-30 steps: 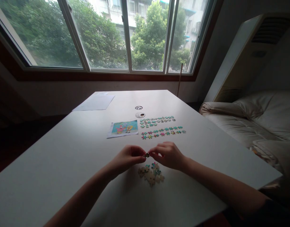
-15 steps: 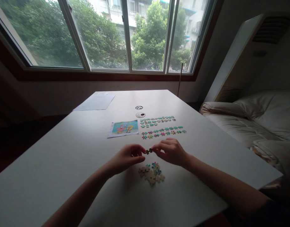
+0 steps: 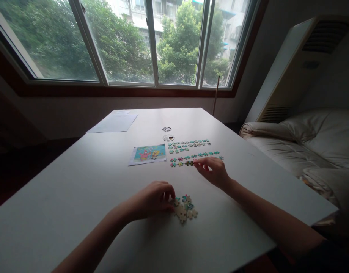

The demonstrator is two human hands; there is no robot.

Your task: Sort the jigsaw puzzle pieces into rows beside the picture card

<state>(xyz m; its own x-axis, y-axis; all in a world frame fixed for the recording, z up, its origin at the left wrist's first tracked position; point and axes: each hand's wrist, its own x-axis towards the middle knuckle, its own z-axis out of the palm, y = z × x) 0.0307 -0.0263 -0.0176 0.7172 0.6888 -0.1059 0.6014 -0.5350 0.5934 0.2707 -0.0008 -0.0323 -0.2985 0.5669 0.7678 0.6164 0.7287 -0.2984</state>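
My right hand (image 3: 213, 169) pinches a dark jigsaw puzzle piece (image 3: 189, 163) at the front row of laid-out puzzle pieces (image 3: 204, 154). Whether that piece rests on the table I cannot tell. My left hand (image 3: 154, 199) is at the left side of a loose pile of puzzle pieces (image 3: 181, 213), thumb and fingers curved and apart, the fingertips covering part of the pile. Most pieces in the pile show their plain pale side; a few show teal and pink. Left of the rows lies a printed cartoon picture (image 3: 150, 154).
Everything lies on a white table (image 3: 86, 197). Two small round items (image 3: 168, 138) sit beyond the picture, and paper sheets (image 3: 114, 122) lie at the far left corner. A pale sofa (image 3: 279, 144) stands to the right, a window (image 3: 126, 45) behind.
My right hand has carried the dark puzzle piece forward to the front row. My left hand has let go of that piece and come back toward me to the pile.
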